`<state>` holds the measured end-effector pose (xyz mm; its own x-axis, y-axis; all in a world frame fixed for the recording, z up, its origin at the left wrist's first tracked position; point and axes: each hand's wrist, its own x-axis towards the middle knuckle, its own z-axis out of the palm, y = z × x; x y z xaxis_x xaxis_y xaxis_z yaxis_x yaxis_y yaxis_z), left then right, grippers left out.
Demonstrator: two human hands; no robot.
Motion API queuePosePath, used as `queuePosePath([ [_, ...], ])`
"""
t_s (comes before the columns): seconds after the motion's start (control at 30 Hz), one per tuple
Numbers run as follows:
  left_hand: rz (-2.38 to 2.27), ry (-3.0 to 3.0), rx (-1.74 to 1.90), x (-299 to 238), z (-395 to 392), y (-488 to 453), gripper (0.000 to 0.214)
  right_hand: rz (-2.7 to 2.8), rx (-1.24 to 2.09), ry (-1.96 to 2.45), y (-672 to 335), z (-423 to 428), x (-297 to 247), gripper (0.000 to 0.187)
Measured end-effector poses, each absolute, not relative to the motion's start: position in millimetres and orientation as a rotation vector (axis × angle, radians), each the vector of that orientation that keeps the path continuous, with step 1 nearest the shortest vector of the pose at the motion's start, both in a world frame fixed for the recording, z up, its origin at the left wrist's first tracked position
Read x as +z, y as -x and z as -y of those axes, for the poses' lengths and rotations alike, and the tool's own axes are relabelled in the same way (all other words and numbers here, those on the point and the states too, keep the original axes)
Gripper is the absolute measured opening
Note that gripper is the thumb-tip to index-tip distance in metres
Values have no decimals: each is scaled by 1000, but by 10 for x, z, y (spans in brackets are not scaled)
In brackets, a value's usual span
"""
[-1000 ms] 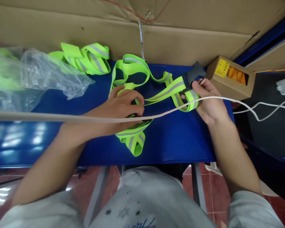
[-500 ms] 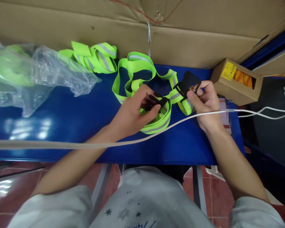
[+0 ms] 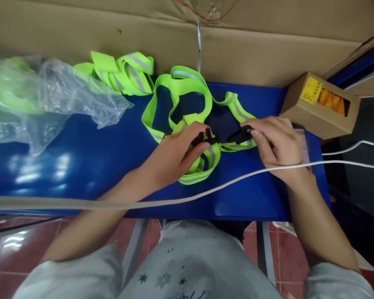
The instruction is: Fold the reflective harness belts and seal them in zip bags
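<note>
My left hand (image 3: 177, 153) pinches a black plastic buckle half (image 3: 205, 139) between thumb and fingers. My right hand (image 3: 277, 143) grips the other black buckle half (image 3: 240, 135), whose end points left. The two halves face each other with a small gap between them. Both sit on a neon yellow-green reflective strap (image 3: 193, 89) with a grey stripe, which loops over the blue table (image 3: 112, 166). Coiled strap (image 3: 198, 178) lies under my left hand, and another stretch (image 3: 238, 109) runs up behind my right hand.
Another bundled neon strap (image 3: 134, 72) and clear plastic bags (image 3: 77, 95) lie at the left. A cardboard box (image 3: 314, 110) holding orange items stands at the right, beside a phone (image 3: 305, 145). A white cable (image 3: 187, 200) crosses in front of my forearms.
My right hand has turned over, so its buckle half has swung from upright to nearly flat, facing the left one. My left hand keeps its pinch. The view has shifted slightly.
</note>
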<state>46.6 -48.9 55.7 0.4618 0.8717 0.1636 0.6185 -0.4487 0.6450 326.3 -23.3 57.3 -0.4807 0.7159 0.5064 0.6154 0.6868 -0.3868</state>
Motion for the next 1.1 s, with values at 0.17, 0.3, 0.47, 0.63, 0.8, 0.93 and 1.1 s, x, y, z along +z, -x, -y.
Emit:
queuePosePath([
  [0.17,-1211,-2408,436,565,542,-475,26,2440,91,907,-3266,249,550,31],
  [0.3,-1233,-2458,222,563,559,-479,24,2510,29,788,-3217,288,560,29],
  [0.47,-1300,-2386,4,603,559,-498,28,2486,132,840,-3156,333,586,25],
  [0.63,-1331,-2329,-30,600,575,-508,30,2435,272,789,-3158,337,575,20],
  [0.8,-1350,-2406,-18,563,622,-558,29,2428,241,727,-3154,341,543,21],
  [0.93,-1389,-2481,-20,554,674,-636,22,2523,129,743,-3071,403,562,25],
  [1.1,-1412,-2306,-33,536,641,-660,17,2574,173,785,-3002,453,602,31],
])
